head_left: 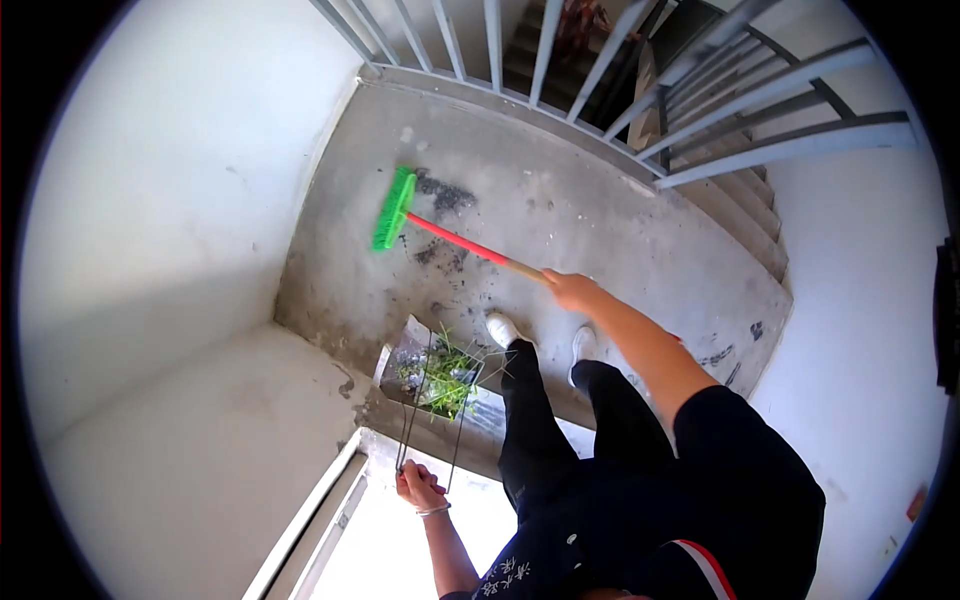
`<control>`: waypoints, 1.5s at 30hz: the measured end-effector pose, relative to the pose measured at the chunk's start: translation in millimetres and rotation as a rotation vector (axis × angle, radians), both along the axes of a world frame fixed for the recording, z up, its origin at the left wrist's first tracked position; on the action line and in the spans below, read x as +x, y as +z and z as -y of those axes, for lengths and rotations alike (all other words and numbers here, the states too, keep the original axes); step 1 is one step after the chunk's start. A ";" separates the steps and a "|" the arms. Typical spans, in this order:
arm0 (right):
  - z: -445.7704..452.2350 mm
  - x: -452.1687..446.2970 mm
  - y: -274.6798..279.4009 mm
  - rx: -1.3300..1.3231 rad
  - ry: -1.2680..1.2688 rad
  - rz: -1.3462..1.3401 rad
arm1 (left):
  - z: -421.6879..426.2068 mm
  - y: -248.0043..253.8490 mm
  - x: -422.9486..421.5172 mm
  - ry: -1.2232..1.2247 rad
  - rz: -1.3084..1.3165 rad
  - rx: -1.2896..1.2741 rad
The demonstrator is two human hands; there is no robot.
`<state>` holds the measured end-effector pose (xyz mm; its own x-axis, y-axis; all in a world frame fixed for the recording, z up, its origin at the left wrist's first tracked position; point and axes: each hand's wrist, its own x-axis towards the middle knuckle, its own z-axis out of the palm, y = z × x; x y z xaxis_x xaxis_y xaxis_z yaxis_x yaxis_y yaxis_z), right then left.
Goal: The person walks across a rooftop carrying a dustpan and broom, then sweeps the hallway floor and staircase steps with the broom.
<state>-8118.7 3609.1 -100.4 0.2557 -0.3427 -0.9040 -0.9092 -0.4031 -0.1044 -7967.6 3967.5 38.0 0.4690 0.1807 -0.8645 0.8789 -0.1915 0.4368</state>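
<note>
My right hand point(572, 291) is closed around the end of a broom's red and tan handle. The broom point(396, 208) has a bright green head with bristles, which rests on the concrete floor near dark smudges. Low on the left, my left hand point(420, 487), with a band at the wrist, is closed on the thin wire handle of a metal dustpan point(487, 408). Green weeds point(447, 378) with long leaves lie in the dustpan and hide part of its inside. The dustpan is close beside my left foot; whether it touches the floor I cannot tell.
A grey metal railing point(495, 45) borders the far side of the landing point(560, 220). Stairs point(735, 215) run along the right behind it. White walls point(190, 180) stand at left and right. A bright doorway or window opening point(390, 550) is at the bottom left.
</note>
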 end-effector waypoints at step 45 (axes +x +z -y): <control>-136.8 -504.4 372.2 -0.298 -0.817 -0.547 | 192.0 -4.3 -99.9 -0.607 -0.094 -0.174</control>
<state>-8623.2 3745.9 271.8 -0.5774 -0.4567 -0.6768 -0.8108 0.4183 0.4094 -8067.5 3775.4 33.7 0.3644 -0.2402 -0.8998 0.6721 -0.6010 0.4326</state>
